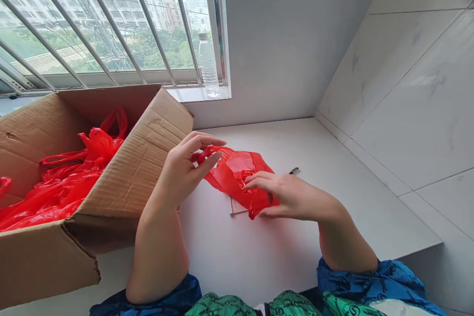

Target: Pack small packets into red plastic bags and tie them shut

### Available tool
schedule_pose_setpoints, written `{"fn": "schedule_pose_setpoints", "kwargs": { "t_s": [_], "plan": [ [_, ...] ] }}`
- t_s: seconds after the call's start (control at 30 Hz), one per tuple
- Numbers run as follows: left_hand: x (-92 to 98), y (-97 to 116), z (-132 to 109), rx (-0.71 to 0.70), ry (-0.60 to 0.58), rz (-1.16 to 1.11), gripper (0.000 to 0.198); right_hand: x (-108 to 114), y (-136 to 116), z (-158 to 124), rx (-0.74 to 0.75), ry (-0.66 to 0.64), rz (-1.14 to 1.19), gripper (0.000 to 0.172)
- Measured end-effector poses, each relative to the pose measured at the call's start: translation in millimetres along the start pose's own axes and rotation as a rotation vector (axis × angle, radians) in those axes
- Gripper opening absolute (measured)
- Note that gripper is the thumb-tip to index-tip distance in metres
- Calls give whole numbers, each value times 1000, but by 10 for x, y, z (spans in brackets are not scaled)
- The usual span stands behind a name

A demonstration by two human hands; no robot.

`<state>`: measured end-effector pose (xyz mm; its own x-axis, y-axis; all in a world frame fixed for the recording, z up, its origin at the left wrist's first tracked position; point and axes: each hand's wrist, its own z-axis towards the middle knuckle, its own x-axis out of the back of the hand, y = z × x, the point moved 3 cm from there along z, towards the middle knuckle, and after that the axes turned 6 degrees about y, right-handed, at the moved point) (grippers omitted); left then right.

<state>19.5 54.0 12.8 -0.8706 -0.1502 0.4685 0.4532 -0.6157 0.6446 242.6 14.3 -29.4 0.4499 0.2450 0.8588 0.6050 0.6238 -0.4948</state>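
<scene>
A red plastic bag with handles is stretched between my two hands above the white counter. My left hand has its thumb and fingers curved around the handle end, with red plastic showing between them. On the bag's other end lies my right hand, its fingers over the printed part and its thumb along the lower edge. A pinkish paper or booklet pokes out beneath the bag, mostly hidden. Beyond my right hand, the tip of a dark pen-like object shows.
To the left stands an open cardboard box holding a heap of red plastic bags. A clear water bottle stands on the sill of the barred window. Wall tiles border the counter on the right.
</scene>
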Motion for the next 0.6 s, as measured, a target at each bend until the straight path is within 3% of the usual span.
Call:
{"fn": "schedule_pose_setpoints", "kwargs": {
  "t_s": [0.1, 0.17, 0.2, 0.3, 0.4, 0.5, 0.6],
  "plan": [
    [30, -35, -32, 5, -67, 109, 33, -155, -34, -17, -78, -89, -118, 26],
    [66, -81, -85, 44, -115, 238, 48, -182, -12, 2, -152, -75, -162, 11],
    [92, -108, -119, 76, -138, 315, 51, -157, 7, 11, -161, -43, -156, 12],
    [198, -172, -236, 226, -206, 508, 34, 54, 97, -6, -95, 91, -16, 10],
    [296, -145, -308, 314, -228, 482, 37, 338, 242, -80, -9, 228, 246, 13],
    [334, -26, -279, 248, -102, 254, 35, 534, 404, -135, 39, 408, 546, 24],
    [337, 79, -198, 134, 220, -102, 21, 596, 504, -130, 107, 600, 945, 30]
  ]
}}
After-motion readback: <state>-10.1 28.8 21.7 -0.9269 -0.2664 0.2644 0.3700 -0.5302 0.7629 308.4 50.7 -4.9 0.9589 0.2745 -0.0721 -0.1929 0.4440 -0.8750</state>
